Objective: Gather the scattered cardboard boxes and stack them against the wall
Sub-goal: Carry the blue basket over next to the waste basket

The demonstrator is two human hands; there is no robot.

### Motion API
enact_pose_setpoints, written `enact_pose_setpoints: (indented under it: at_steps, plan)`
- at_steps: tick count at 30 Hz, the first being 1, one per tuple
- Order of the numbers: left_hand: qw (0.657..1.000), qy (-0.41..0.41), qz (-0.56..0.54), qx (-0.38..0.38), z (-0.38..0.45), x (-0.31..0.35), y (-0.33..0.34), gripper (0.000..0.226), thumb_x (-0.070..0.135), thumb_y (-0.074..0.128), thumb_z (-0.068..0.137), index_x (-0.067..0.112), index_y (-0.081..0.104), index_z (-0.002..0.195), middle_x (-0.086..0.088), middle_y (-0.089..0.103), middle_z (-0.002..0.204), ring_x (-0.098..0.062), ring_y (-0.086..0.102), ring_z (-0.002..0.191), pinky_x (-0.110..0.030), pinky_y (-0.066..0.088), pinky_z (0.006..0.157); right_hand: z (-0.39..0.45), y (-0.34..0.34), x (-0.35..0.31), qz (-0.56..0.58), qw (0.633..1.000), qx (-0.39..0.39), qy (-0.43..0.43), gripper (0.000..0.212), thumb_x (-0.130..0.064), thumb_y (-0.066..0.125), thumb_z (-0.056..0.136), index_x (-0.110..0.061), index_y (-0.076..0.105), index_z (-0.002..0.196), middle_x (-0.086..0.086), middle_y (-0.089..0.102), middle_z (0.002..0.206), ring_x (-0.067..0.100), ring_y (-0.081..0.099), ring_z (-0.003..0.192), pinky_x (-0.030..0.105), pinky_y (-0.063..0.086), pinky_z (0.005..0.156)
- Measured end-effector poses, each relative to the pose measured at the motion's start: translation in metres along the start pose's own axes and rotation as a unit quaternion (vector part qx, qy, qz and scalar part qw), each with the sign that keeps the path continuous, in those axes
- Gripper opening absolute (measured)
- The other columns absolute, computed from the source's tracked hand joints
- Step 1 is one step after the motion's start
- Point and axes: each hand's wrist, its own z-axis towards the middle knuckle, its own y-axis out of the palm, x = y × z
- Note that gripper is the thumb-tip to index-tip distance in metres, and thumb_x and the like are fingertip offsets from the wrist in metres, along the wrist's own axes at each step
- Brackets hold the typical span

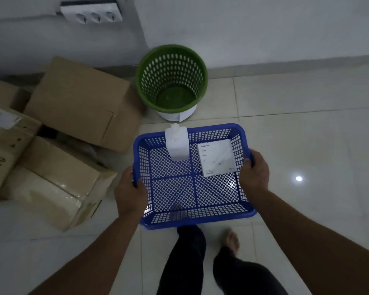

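Observation:
I hold a blue mesh plastic basket (192, 188) in front of me, above the floor. My left hand (130, 188) grips its left rim and my right hand (254, 170) grips its right rim. Inside lie a small white bottle-like pack (177, 144) at the far edge and a flat white box (218, 157) at the far right. Several cardboard boxes sit on the floor to the left: a large plain one (79, 103), a taped one (51, 186) nearer me, and a labelled one (6, 133) at the left edge.
A green perforated waste bin (172, 81) stands on the tiled floor against the white wall (264, 28), just beyond the basket. A socket strip (92, 14) is mounted on the wall at upper left. My legs and a bare foot (232, 240) show below the basket.

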Motion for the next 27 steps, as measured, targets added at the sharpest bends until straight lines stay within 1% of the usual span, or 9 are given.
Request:
enact_pose_setpoints:
  at_steps: [2,3,5,8,12,15,21,25,27]
  plan:
    - [1.000,-0.018,-0.011,0.011,0.025,-0.010,0.007,0.033,0.000,0.055,0.096,0.011,0.063,0.126,0.006,0.061,0.105,-0.013,0.052,0.091,-0.029,0.038,0.079,0.014,0.026,-0.003,-0.003,1.000,-0.011,0.005,0.032,-0.014,0.044,0.105,-0.020,0.059,0.133,0.001,0.067,0.116,0.021,0.065,0.098,0.030,0.051,0.079]
    - [0.999,-0.028,-0.014,0.013,0.036,-0.015,0.014,0.032,0.001,0.054,0.095,0.012,0.064,0.124,0.006,0.061,0.103,-0.014,0.055,0.090,-0.030,0.039,0.078,0.023,0.037,-0.002,-0.010,1.000,-0.016,0.004,0.031,-0.014,0.044,0.105,-0.020,0.059,0.132,0.000,0.067,0.115,0.021,0.065,0.097,0.031,0.052,0.078]
    - [0.999,-0.042,-0.015,0.013,0.057,-0.026,0.029,0.028,0.002,0.054,0.094,0.013,0.064,0.119,0.005,0.062,0.098,-0.019,0.059,0.089,-0.032,0.040,0.076,0.044,0.060,0.001,-0.025,0.999,-0.024,-0.004,0.030,-0.014,0.045,0.105,-0.020,0.058,0.131,0.000,0.067,0.112,0.019,0.065,0.095,0.027,0.049,0.069]
    - [0.995,-0.093,-0.034,0.027,0.085,-0.042,0.054,0.030,0.000,0.057,0.091,0.013,0.064,0.117,0.005,0.062,0.097,-0.016,0.058,0.088,-0.030,0.042,0.076,0.075,0.096,0.008,-0.041,0.998,-0.039,-0.017,0.030,-0.014,0.045,0.105,-0.020,0.059,0.131,0.000,0.067,0.112,0.020,0.065,0.096,0.025,0.046,0.064]
    - [0.992,-0.114,-0.038,0.034,0.117,-0.078,0.095,0.033,-0.003,0.061,0.086,0.009,0.064,0.117,0.005,0.062,0.093,-0.020,0.062,0.088,-0.034,0.049,0.075,0.113,0.145,0.028,-0.053,0.996,-0.058,-0.043,0.032,-0.016,0.046,0.105,-0.020,0.057,0.135,0.001,0.067,0.117,0.022,0.064,0.101,0.033,0.052,0.079]
    - [0.992,-0.114,-0.025,0.046,0.134,-0.106,0.127,0.034,-0.002,0.063,0.085,0.009,0.064,0.116,0.003,0.065,0.094,-0.022,0.065,0.086,-0.037,0.056,0.076,0.138,0.177,0.047,-0.065,0.994,-0.068,-0.055,0.032,-0.016,0.047,0.106,-0.019,0.057,0.136,0.001,0.067,0.118,0.020,0.063,0.100,0.031,0.049,0.078]
    - [0.989,-0.122,-0.040,0.069,0.155,-0.150,0.184,0.040,-0.005,0.063,0.086,0.006,0.063,0.124,-0.008,0.071,0.106,-0.024,0.064,0.090,-0.032,0.048,0.080,0.176,0.230,0.085,-0.069,0.992,-0.085,-0.063,0.031,-0.019,0.046,0.105,-0.024,0.057,0.134,0.000,0.068,0.117,0.020,0.066,0.100,0.044,0.058,0.086]
    - [0.987,-0.130,-0.047,0.080,0.165,-0.165,0.208,0.040,-0.005,0.062,0.088,0.006,0.062,0.127,-0.006,0.070,0.106,-0.019,0.062,0.090,-0.031,0.047,0.079,0.192,0.254,0.102,-0.078,0.990,-0.093,-0.070,0.031,-0.019,0.046,0.106,-0.023,0.056,0.135,-0.001,0.068,0.118,0.019,0.065,0.099,0.041,0.057,0.085]
    - [0.987,-0.129,-0.050,0.085,0.169,-0.171,0.217,0.040,-0.006,0.060,0.089,0.006,0.063,0.127,-0.009,0.072,0.110,-0.023,0.064,0.093,-0.030,0.047,0.080,0.198,0.262,0.107,-0.083,0.989,-0.097,-0.075,0.033,-0.018,0.046,0.106,-0.022,0.056,0.137,-0.001,0.068,0.119,0.019,0.064,0.100,0.040,0.056,0.086]
